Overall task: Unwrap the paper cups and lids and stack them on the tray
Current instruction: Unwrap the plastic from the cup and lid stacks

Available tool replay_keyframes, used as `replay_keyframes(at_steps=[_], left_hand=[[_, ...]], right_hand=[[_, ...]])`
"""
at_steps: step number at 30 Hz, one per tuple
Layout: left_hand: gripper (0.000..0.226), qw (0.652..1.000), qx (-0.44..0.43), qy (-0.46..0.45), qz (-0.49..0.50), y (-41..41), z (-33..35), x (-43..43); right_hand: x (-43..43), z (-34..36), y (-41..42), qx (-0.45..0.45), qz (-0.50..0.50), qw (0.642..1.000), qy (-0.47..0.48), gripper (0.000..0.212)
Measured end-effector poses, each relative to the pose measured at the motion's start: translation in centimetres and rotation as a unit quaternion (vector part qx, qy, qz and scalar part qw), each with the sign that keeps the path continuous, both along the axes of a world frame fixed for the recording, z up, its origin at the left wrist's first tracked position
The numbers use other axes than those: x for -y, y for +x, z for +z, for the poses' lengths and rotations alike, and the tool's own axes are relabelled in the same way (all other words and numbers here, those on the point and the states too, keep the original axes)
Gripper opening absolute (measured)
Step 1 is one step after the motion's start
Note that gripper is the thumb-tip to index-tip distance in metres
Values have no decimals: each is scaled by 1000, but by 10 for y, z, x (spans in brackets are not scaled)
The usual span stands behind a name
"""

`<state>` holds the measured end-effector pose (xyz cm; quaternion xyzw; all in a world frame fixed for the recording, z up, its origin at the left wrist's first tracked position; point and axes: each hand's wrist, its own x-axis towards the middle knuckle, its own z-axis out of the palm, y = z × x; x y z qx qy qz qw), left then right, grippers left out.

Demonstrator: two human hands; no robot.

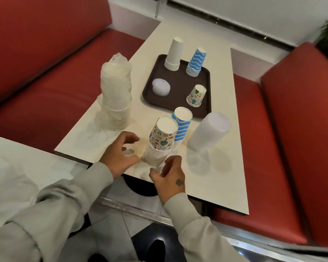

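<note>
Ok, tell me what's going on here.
A person is unwrapping a stack of flowery cups, left hand and right hand at the clear wrapper round its foot. The tray holds white cups, blue striped cups, a small flowery stack and lids. A blue stack, a cloudy wrapped stack and a tall wrapped stack wait off the tray.

**Q:** Where does the single view sit?
**A:** Head-worn, wide-angle, above the worktop's near edge, facing forward and down.
**Q:** How near is it?
**A:** Close: the left hand and right hand fill the near foreground; the tray lies farther off.
</note>
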<state>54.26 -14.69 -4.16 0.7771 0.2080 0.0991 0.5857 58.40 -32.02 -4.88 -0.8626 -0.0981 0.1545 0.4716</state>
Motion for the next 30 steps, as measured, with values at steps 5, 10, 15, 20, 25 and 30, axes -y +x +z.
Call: replay_keyframes(at_steps=[5, 10, 15, 20, 25, 30], left_hand=[[43, 977, 39, 15, 209, -5, 2, -49], [73, 974, 38, 29, 223, 11, -3, -87], [116, 987, -40, 47, 150, 25, -17, -113], [120, 991, -78, 53, 97, 43, -18, -124], [106, 947, -206, 234, 71, 57, -19, -129], [112, 926, -258, 271, 57, 59, -29, -124]], right_hand=[[-29, 24, -23, 8, 132, 991, 25, 20], [-95, 92, -33, 30, 165, 978, 121, 29], [-154, 165, -2, 228, 116, 952, 166, 49], [-189, 179, 52, 227, 137, 963, -41, 76], [-199, 170, 70, 165, 188, 960, -127, 64], [-198, 152, 67, 155, 179, 964, -124, 52]])
